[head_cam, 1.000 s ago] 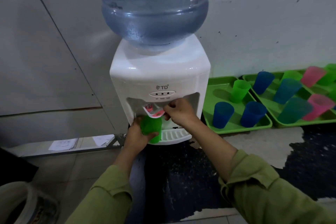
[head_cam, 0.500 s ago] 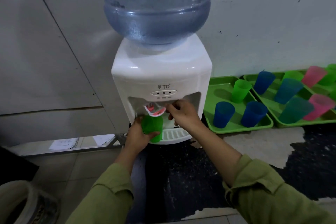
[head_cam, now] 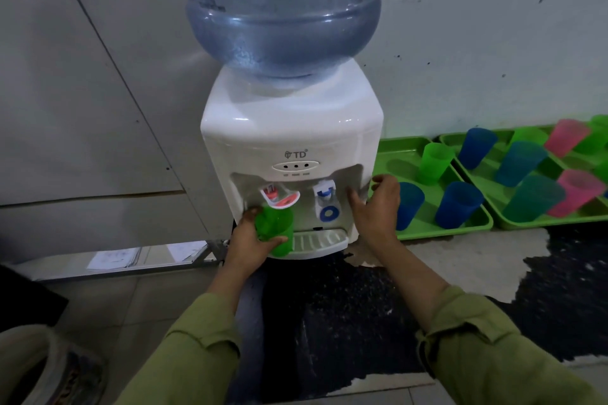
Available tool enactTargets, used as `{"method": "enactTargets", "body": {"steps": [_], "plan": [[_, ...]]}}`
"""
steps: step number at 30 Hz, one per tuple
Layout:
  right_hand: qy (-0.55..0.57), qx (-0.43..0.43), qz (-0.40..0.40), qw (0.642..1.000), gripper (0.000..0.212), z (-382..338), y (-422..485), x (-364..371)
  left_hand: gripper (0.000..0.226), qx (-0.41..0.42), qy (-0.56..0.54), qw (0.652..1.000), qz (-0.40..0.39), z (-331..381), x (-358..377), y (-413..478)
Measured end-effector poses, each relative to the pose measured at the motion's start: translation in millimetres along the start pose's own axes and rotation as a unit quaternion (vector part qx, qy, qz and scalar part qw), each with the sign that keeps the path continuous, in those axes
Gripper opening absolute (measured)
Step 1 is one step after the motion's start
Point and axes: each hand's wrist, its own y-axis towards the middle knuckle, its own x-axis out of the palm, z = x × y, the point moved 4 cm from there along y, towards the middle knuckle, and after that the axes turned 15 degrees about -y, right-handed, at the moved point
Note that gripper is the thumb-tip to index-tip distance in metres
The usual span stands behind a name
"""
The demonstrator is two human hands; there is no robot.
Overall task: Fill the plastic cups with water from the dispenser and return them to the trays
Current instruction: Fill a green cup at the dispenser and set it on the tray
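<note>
Hands are set apart at the dispenser [head_cam: 289,128]: the green cup [head_cam: 278,227] is gripped by the left hand [head_cam: 248,240] just under the red tap [head_cam: 279,197], at the drip tray's [head_cam: 320,238] left end; the right hand [head_cam: 375,204] is held empty, fingers spread, beside the blue tap [head_cam: 325,197]; the cup should be held upright, rim centred beneath the spout.

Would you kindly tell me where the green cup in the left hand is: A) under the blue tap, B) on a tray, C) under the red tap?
C: the left hand holds the green cup right below the red tap, and the blue tap beside it has no cup under it.
</note>
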Motion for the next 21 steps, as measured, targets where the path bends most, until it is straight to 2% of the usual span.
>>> {"method": "enactTargets", "body": {"steps": [2,6,10,21], "plan": [[0.007,-0.012,-0.018,1.000,0.056,-1.5,9.1,2.9,0.075,0.004,-0.001,1.000,0.002,1.1,0.5,-0.1],[-0.002,-0.035,-0.043,0.998,0.038,0.6,20.9,9.2,0.074,0.012,-0.003,1.000,0.001,3.0,1.5,-0.5],[-0.016,-0.063,-0.033,0.997,0.029,4.1,22.4,8.7,0.075,0.004,-0.003,1.000,0.002,2.0,1.3,0.0],[-0.040,-0.113,-0.037,0.992,0.030,8.8,27.0,8.0,0.073,0.012,0.002,1.000,0.005,3.6,2.1,-0.9]]}}
